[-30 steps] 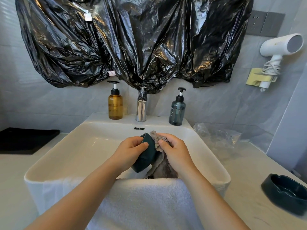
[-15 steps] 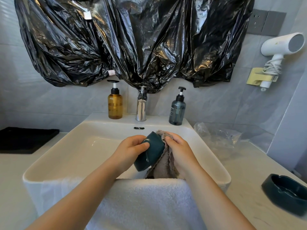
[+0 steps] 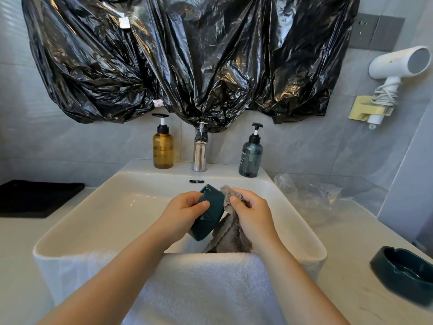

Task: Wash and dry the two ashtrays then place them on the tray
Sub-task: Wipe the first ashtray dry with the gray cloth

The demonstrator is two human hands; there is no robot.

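Now, left grip: your left hand (image 3: 185, 211) holds the dark green ashtray (image 3: 209, 218), thumb laid across its outer wall and fingers (image 3: 191, 197) curled round its far side.
Right grip: your right hand (image 3: 251, 211) has its fingers bunched on the grey cloth (image 3: 228, 235), pinching the top of it just beside the ashtray's rim; the rest of the cloth hangs down.
Ashtray position: tilted on edge above the basin of the sink (image 3: 117, 207), touching the cloth on its right.
Far right: the second ashtray (image 3: 405, 273) sits upright on the desk (image 3: 346, 254), well apart from the sink.
Far left: the black tray (image 3: 35, 198) lies flat on the desk.
Near rim: a white towel (image 3: 206, 285) is draped over the sink's front edge, under your forearms.
Back ledge: the faucet (image 3: 199, 156) stands between an amber bottle (image 3: 163, 148) and a blue-grey bottle (image 3: 250, 158).
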